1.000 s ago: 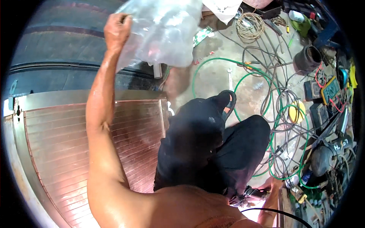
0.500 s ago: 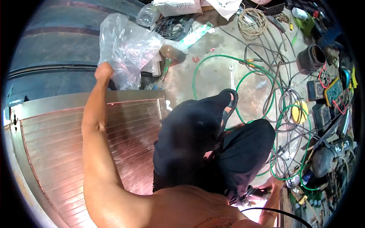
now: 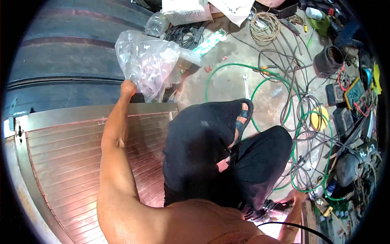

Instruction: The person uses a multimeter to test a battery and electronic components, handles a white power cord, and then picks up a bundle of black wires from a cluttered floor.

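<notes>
A clear, crumpled plastic bag (image 3: 152,59) hangs from my left hand (image 3: 128,88), whose fingers are closed on its lower left edge. My left arm reaches over a ribbed metal panel (image 3: 77,162) with a smooth frame, and the hand is just past the panel's far edge. Part of a bottle and other items behind the bag are covered by it. Low on the right, my right hand (image 3: 300,196) is beside a narrow edge and the tangle of cables (image 3: 308,146). Its fingers are too small and partly hidden to make out.
A green hose (image 3: 227,65) loops over the concrete floor around a wrench (image 3: 245,86). At the right are a dark pot (image 3: 329,60), a yellow-edged multimeter (image 3: 354,93) and a yellow disc (image 3: 319,118). Coiled rope (image 3: 265,26) and papers (image 3: 187,12) lie at the back.
My left hand has moved right and slightly nearer, drawing the plastic bag along, which now covers more of the bottle. My right hand stays in about the same place.
</notes>
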`<action>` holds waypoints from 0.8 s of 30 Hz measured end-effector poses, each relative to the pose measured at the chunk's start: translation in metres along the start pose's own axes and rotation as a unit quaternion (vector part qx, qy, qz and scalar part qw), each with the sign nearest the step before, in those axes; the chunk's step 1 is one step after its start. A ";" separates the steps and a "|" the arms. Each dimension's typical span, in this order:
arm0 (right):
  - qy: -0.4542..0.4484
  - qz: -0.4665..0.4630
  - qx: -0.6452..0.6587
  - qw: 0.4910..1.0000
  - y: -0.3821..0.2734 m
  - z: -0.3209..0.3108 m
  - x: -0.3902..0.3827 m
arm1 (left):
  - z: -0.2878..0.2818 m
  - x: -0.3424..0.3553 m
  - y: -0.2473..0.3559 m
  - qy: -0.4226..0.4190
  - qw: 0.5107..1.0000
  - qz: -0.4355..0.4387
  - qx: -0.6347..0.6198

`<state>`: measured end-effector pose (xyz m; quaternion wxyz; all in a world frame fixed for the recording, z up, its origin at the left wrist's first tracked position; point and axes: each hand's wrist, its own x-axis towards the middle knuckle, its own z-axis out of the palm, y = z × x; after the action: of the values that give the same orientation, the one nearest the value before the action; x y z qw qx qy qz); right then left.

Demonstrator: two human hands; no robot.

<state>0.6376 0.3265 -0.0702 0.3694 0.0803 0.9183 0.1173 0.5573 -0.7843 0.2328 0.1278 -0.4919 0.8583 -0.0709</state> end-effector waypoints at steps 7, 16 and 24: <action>0.019 0.010 0.026 0.999 -0.006 0.002 0.005 | -0.103 -0.007 0.025 0.180 0.982 0.006 -0.058; 0.059 0.016 0.087 0.994 -0.058 -0.011 0.024 | -0.176 -0.028 0.049 0.247 0.956 0.064 -0.141; 0.081 0.087 0.110 0.987 -0.043 -0.015 -0.007 | -0.156 -0.049 0.242 0.065 0.903 0.363 -0.221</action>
<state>0.6291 0.2814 -0.0670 0.2710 0.1905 0.9420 0.0539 0.3361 -0.6201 0.3292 -0.0236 -0.1561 0.9776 0.1394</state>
